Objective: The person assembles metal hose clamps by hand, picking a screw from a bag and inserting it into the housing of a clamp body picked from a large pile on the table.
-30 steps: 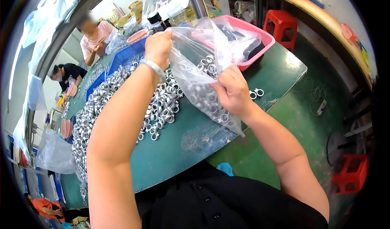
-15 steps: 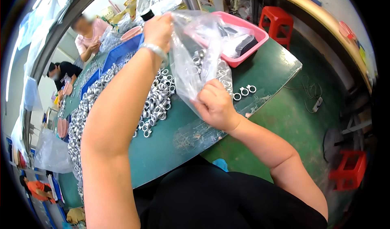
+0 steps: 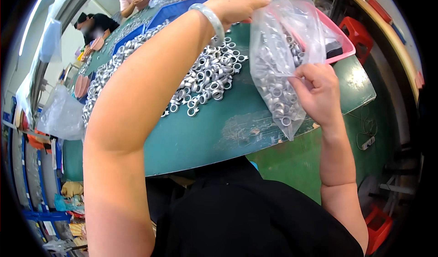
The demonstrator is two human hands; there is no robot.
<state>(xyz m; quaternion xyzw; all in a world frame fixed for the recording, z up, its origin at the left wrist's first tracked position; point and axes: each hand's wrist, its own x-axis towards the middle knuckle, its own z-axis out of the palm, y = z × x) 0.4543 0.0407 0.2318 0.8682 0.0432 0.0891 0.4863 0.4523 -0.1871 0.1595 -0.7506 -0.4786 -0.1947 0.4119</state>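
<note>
- Nearest, the green surface point(image 3: 191, 143) curves across in front of the person, with a scuffed patch by its edge; the clear bag's point(image 3: 263, 58) pointed lower corner overlaps that edge. Whether it rests there or hangs free I cannot tell; weight borne by the surface would spare the film.
- The right hand point(image 3: 320, 90) pinches the bag's side between thumb and curled fingers, partway up. Gathering a fold rather than a single thin layer should make that pinch surer.
- Inside the bag, bagged rings point(image 3: 278, 93) of grey metal crowd toward the bottom, some higher up against the film. Holding the lower corner down would likely help them settle together.
- Left of the bag, loose rings point(image 3: 214, 74) lie heaped on the surface; the bag is best held clear of them.
- Farther up, the left hand point(image 3: 239, 4) appears to pinch the bag's top corner by its fingertips, a bangle point(image 3: 212, 20) at the wrist. Holding this corner highest should guard against spilling.
- Beyond the bag stands a pink tub point(image 3: 347, 51); across the heap, a blue tray point(image 3: 175, 12).
- Farthest, two co-workers sit along the surface.
</note>
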